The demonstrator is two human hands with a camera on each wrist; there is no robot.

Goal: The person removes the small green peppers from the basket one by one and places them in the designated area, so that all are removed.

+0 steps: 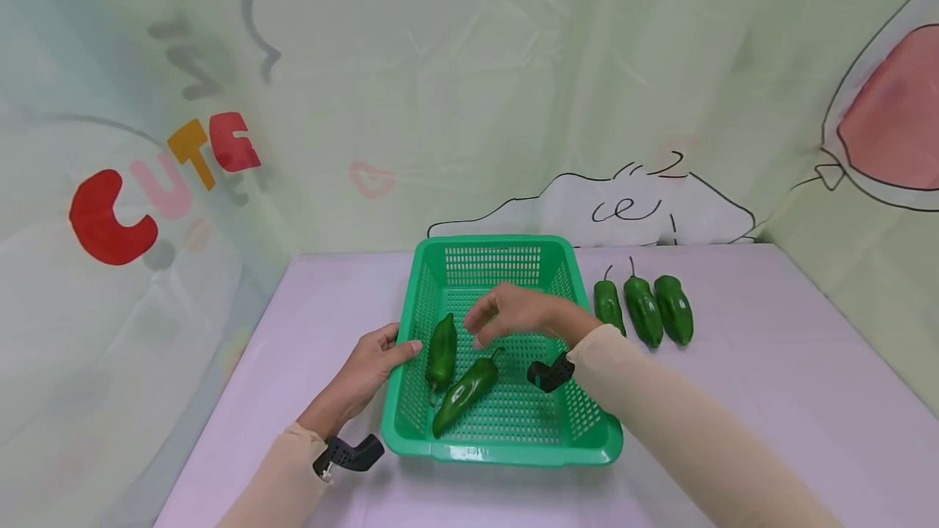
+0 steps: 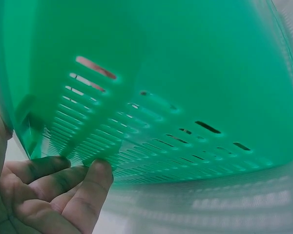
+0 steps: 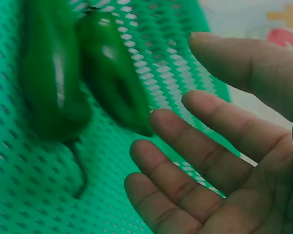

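A green plastic basket [image 1: 506, 453] with slotted walls stands on the table. My left hand [image 1: 374, 365] grips its left rim, thumb over the edge and the other fingers against the outer wall in the left wrist view. Two glossy green peppers lie on the basket floor: one [image 1: 442, 349] along the left wall, the other [image 1: 465, 396] slanting nearer the front, its curved stem [image 3: 80, 170] plain in the right wrist view. Above them, inside the basket's outline, hovers my right hand [image 1: 513, 312]. Its fingers are spread and slightly bent, holding nothing and apart from the peppers.
To the right of the basket, three more green peppers lie side by side on the table: a left one [image 1: 607, 304] partly behind my right forearm, a middle one [image 1: 643, 312] and a right one [image 1: 673, 310]. A printed cloth [image 1: 469, 104] hangs behind the pale table [image 1: 770, 365].
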